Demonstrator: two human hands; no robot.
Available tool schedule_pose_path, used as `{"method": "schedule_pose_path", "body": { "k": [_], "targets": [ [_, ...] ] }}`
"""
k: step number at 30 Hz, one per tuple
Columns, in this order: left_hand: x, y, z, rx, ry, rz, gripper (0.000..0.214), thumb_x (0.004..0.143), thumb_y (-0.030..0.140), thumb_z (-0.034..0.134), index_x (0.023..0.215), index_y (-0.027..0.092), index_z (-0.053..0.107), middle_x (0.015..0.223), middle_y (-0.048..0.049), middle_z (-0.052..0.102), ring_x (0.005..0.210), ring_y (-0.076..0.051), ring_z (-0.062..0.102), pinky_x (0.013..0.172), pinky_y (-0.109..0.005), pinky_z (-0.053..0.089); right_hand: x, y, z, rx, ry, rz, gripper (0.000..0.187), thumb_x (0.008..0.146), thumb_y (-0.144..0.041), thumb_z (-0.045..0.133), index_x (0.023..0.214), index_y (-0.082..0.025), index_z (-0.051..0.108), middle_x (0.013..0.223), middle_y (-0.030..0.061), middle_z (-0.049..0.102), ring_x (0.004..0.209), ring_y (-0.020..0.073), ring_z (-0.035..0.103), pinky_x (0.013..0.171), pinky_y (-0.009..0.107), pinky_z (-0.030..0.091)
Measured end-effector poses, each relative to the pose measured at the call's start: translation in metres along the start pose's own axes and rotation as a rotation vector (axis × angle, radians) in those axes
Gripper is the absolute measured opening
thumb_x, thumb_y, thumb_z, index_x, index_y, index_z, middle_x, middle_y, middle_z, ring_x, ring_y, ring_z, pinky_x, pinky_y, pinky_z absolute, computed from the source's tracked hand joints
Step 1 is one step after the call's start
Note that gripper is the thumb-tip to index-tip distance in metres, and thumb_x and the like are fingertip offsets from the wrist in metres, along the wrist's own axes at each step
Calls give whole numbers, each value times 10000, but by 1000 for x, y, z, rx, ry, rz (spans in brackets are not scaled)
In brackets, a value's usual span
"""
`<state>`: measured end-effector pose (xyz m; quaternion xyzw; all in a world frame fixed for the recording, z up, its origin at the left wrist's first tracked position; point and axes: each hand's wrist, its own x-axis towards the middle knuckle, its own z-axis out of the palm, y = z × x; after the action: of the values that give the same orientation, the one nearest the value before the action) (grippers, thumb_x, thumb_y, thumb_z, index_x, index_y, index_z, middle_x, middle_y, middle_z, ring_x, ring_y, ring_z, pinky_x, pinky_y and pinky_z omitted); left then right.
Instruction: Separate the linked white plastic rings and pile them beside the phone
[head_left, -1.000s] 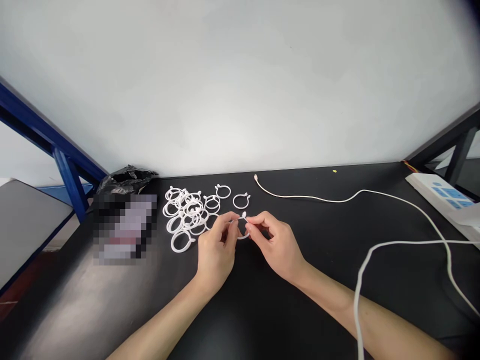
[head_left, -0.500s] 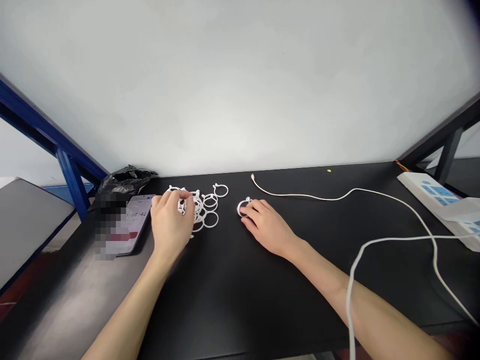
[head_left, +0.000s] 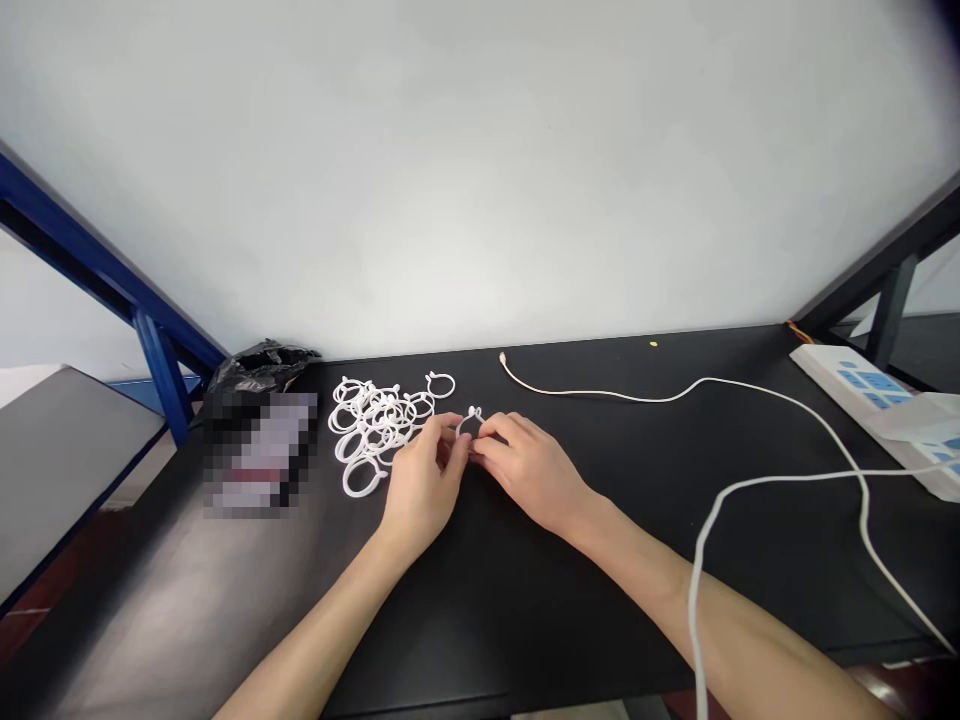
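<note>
A small white curtain ring (head_left: 472, 411) is pinched between both hands near the middle of the black table. My left hand (head_left: 426, 482) closes thumb and fingers on its left side. From the right, my right hand (head_left: 534, 472) grips the same ring with its fingertips. The ring's little eyelet points up, and its lower part is hidden by the fingers. Just left of my left hand lies a loose pile of white curtain rings (head_left: 381, 437), overlapping one another. One separate ring (head_left: 452, 386) rests behind the pile.
A phone (head_left: 266, 450), blurred out, lies at the left, with a crumpled black plastic bag (head_left: 262, 368) behind it. A white cable (head_left: 615, 394) runs across the right side to a power strip (head_left: 862, 385). A pale wall (head_left: 480, 180) closes off the back.
My left hand has moved right from above the pile to the ring at my right hand and now grips it too. The pile is uncovered. My right hand has barely shifted.
</note>
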<state>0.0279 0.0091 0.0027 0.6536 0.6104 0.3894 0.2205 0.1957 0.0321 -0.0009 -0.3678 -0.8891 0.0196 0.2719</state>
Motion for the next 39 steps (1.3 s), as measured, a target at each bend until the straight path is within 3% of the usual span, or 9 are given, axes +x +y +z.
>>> {"method": "schedule_pose_path", "body": {
  "k": [4,8,15,23,31,35,39],
  "targets": [
    [1,-1,2,-146,34,-114,182,910,343,499,1033,222,558,771,10,678,651,-145,633,644,-275,483,-1,-7,0,172,121,32,137,959,-228,510,980,-208,644,1036,72,598,873,164,617,782,323,556],
    [0,-2,1,-239,54,-177,156,907,352,504,996,227,530,687,34,660,569,-132,606,591,-261,465,-2,-13,1,348,292,257,147,928,-274,546,1059,-208,566,1125,100,568,814,146,666,721,312,581],
    [-1,2,5,-168,81,-121,141,896,355,516,918,219,549,595,51,617,506,-120,574,559,-245,441,-1,-15,3,630,156,471,163,927,-278,533,1083,-230,550,849,7,714,729,157,712,663,280,577],
    [-4,0,7,-179,90,-35,151,915,329,498,905,212,595,596,46,605,494,-100,546,510,-216,426,0,-19,-1,718,204,524,150,921,-280,558,1034,-212,629,850,21,724,741,156,711,692,280,575],
    [-9,3,6,-132,89,43,149,922,287,495,920,212,624,605,52,619,485,-86,541,506,-204,424,-4,-23,-2,699,207,507,144,933,-286,544,975,-205,655,792,15,704,699,151,695,599,251,538],
    [-6,2,7,-101,96,63,147,929,287,480,916,206,603,610,52,611,496,-86,542,510,-200,420,-2,-18,-1,689,208,468,150,943,-283,540,1008,-211,654,804,3,711,712,136,692,674,254,553],
    [5,-3,-1,73,151,126,140,927,263,489,958,211,615,695,32,646,574,-103,566,577,-223,434,1,-9,2,579,164,398,229,986,-265,451,1147,-226,610,961,21,720,879,154,692,816,301,557]
  ]
}}
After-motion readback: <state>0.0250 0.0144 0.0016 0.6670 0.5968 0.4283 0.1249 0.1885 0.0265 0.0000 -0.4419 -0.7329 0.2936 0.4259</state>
